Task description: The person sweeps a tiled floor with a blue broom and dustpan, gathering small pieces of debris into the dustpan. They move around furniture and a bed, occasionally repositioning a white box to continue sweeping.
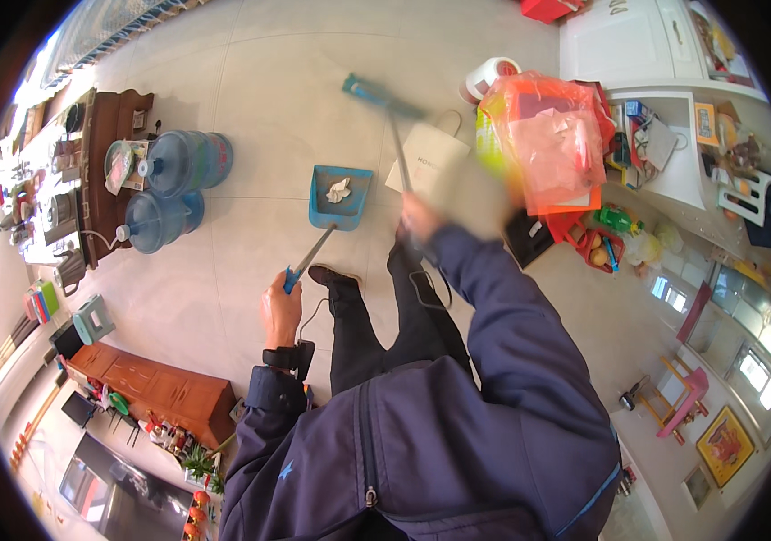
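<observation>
My left hand (282, 311) is closed around the handle of a blue dustpan (340, 219), which rests on the floor just ahead of my feet. A crumpled white piece of paper (338, 190) lies in the pan. My right hand (419, 218), smeared by motion, grips the handle of a broom (398, 149). The blue broom head (382, 97) is out past the dustpan, to its right, and is also blurred. Beside the broom handle lies a white paper bag (435, 158) with a loop handle, partly behind it.
Two large blue water bottles (189, 164) lie at the left by a brown wooden cabinet (106, 180). At the right, pink and orange plastic bags (552, 149) sit before white shelving (674, 135). A white and red roll-shaped container (491, 77) lies beyond them. A reddish-brown cabinet (155, 388) stands lower left.
</observation>
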The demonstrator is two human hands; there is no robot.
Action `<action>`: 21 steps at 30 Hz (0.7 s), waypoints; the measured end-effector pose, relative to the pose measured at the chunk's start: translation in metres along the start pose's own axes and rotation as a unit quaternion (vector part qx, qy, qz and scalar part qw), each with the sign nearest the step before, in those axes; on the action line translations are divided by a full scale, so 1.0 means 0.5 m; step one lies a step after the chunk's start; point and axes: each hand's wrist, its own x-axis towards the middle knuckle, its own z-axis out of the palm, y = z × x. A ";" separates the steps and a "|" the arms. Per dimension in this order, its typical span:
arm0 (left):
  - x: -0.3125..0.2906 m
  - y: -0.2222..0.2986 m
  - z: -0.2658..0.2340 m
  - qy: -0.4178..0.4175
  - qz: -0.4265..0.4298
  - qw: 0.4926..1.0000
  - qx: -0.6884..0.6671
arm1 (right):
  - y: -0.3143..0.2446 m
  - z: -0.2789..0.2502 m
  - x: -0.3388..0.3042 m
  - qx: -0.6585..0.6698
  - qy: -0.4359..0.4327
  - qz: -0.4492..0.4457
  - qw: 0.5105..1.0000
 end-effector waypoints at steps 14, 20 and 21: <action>0.180 0.170 -0.017 0.048 0.036 0.997 0.041 | 0.077 -0.013 0.014 -0.195 0.063 -0.028 0.978; 0.266 0.185 -0.019 0.120 0.120 0.979 0.115 | 0.023 0.031 0.121 -0.276 0.118 -0.123 0.946; 0.275 0.186 -0.020 0.140 0.138 0.972 0.126 | 0.014 0.041 0.130 -0.232 0.134 -0.108 0.957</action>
